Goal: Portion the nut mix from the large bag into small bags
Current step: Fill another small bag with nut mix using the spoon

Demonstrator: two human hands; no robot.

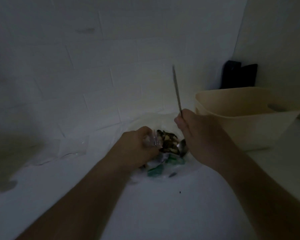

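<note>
The scene is dim. The large bag (161, 168), clear plastic with green print, lies open on the white counter, and dark nut mix (168, 141) shows in its mouth. My left hand (137, 146) pinches a small clear bag (151, 140) at the edge of the nut mix. My right hand (196, 134) grips a metal spoon (177, 94). The spoon's handle points up and away, and its bowl (183, 147) sits low beside the nuts.
A cream plastic tub (241, 118) stands at the right, close behind my right hand. A dark object (237, 75) leans in the corner behind it. More clear small bags (71, 149) lie on the counter at the left. A white tiled wall rises behind.
</note>
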